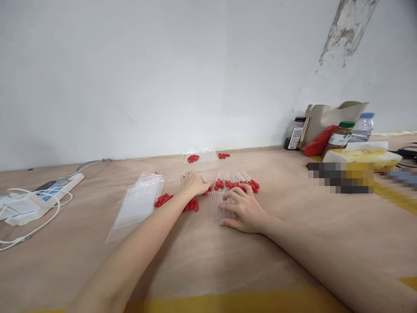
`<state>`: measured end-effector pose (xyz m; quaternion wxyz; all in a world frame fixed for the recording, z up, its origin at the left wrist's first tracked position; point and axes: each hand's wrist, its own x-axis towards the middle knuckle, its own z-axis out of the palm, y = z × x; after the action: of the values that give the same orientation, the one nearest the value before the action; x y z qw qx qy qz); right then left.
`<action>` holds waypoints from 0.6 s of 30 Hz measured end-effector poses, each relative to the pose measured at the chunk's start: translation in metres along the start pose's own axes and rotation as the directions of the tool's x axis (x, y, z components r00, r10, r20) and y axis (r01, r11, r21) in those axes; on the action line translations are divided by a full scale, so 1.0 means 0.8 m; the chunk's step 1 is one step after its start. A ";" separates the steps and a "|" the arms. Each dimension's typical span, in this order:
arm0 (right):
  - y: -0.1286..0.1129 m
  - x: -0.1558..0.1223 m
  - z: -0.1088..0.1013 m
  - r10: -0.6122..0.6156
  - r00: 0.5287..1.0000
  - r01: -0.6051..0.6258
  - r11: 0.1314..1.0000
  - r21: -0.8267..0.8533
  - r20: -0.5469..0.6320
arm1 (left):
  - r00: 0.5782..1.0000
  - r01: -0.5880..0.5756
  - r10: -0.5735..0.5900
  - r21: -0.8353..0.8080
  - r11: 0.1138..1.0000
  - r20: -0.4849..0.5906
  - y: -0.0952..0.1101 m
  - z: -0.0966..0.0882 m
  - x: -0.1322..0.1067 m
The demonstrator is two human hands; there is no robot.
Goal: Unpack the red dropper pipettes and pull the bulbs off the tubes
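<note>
Clear thin tubes with red rubber bulbs, like droppers [216, 204], lie side by side in rows on the brown table. My right hand [244, 211] rests over them with its fingers spread, the fingertips close to the red bulbs [231, 184]. To the left, my left hand [194, 182] reaches palm down, its thumb apart from the fingers and near a red bulb at the row's left end; its fingertips are partly hidden. Loose red bulbs [163, 200] lie beside and below my left wrist. Clear plastic bags [135, 206] are stacked left of them.
By the wall lie a clear bag [206, 156] and small groups of red bulbs [223, 155]. A power strip [61, 191] with white cables sits at left. At right stand a beige bag [325, 119], several bottles and a tissue pack [361, 156].
</note>
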<state>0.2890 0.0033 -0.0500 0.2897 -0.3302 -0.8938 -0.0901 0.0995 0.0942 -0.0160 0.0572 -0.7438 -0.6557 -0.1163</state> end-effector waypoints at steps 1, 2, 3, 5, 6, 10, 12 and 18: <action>0.000 0.000 0.000 0.003 1.000 -0.003 1.000 -0.003 -0.002 | 1.000 0.008 -0.008 0.008 1.000 0.008 0.003 -0.001 0.001; 0.000 0.000 0.001 0.006 1.000 -0.006 1.000 -0.004 -0.001 | 1.000 0.017 -0.017 0.017 1.000 0.014 0.006 -0.003 0.002; -0.001 0.000 0.001 0.011 1.000 -0.011 1.000 -0.004 0.000 | 0.999 0.028 -0.028 0.025 0.999 0.020 0.009 -0.004 0.003; -0.002 0.000 0.000 0.019 1.000 -0.019 1.000 0.001 0.002 | 0.998 0.049 -0.050 0.038 0.998 0.026 0.016 -0.005 0.005; -0.002 0.000 0.000 0.023 1.000 -0.023 1.000 0.007 0.003 | 0.998 0.059 -0.060 0.042 0.997 0.027 0.020 -0.005 0.006; 0.003 -0.003 -0.007 0.030 0.999 -0.031 0.998 0.048 0.019 | 0.995 0.096 -0.098 0.044 0.994 0.036 0.029 0.000 0.011; 0.009 -0.005 -0.011 0.030 0.999 -0.031 0.998 0.046 0.026 | 0.992 0.118 -0.119 0.037 0.992 0.041 0.032 0.003 0.013; 0.022 -0.008 -0.009 0.081 0.997 -0.081 0.997 -0.012 0.004 | 0.995 0.095 -0.094 -0.028 0.995 0.027 0.027 -0.010 0.010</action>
<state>0.3074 0.0113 -0.0483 0.2894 -0.3678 -0.8798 -0.0828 0.1211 0.0972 -0.0051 0.0323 -0.7140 -0.6893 -0.1186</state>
